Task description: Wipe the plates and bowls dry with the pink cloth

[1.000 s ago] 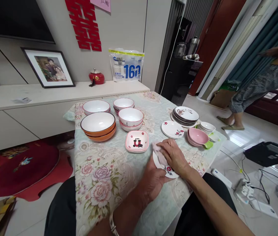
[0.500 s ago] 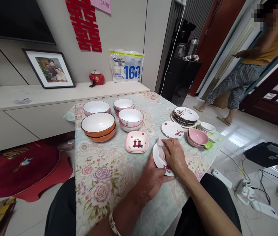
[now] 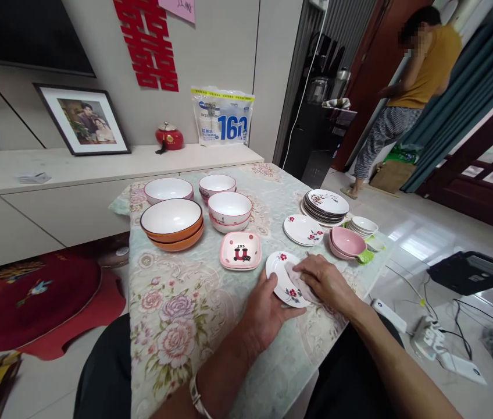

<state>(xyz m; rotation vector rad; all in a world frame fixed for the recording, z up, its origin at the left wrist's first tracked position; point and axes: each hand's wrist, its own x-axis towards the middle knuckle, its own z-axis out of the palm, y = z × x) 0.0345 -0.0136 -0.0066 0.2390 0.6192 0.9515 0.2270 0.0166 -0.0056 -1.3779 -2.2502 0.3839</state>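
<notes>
My left hand (image 3: 266, 311) grips a small white plate (image 3: 278, 269) with red flowers, thumb on its rim and fingers underneath. In my right hand (image 3: 327, 282) is a pale pink cloth (image 3: 301, 284), which lies against the plate's right side. Just beyond the plate sit stacked white flowered plates (image 3: 303, 229). To its left is a square pink-rimmed dish (image 3: 240, 247) with a cat picture. Pink bowls (image 3: 347, 241) with a green handle stand to the right, close to my right hand.
Orange bowls (image 3: 172, 218) and white bowls (image 3: 229, 206) stand at the table's left. Brown-patterned plates (image 3: 327, 202) and small white dishes (image 3: 364, 225) are stacked at the right. A person (image 3: 416, 75) stands beyond; cables and a power strip (image 3: 464, 368) lie on the floor.
My right hand and the cloth have slid from the plate's middle to its right edge, uncovering the flowers. The plate turned slightly in my left hand. The other person has moved away toward the doorway.
</notes>
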